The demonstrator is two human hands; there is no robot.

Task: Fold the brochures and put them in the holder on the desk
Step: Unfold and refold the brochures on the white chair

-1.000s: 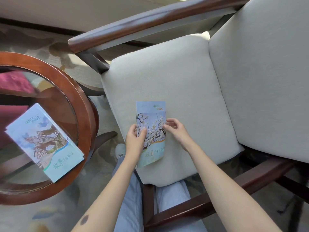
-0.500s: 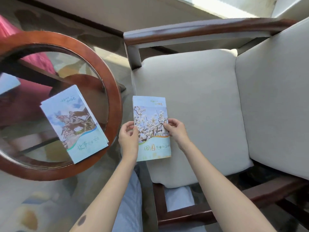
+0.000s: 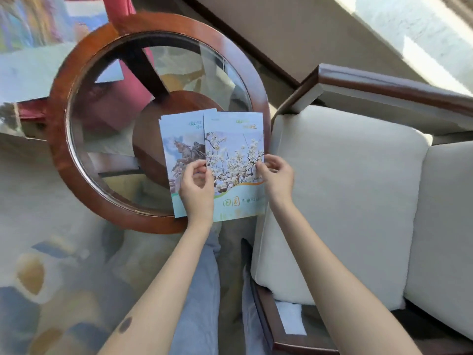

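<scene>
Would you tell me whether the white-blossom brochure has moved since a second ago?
Yes, the blossom brochure went leftward, from over the cream chair cushion to over the round wood-rimmed glass table.

A round glass tabletop (image 3: 76,103) with a dark wood rim stands beside a cream-cushioned armchair (image 3: 345,201) with wooden arms. Patterned carpet (image 3: 51,278) covers the floor; sunlight falls at upper right.

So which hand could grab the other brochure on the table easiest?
Left, probably. The left hand pinches the blossom brochure right above the statue brochure on the glass table; the right hand holds the opposite edge, farther away.
</scene>
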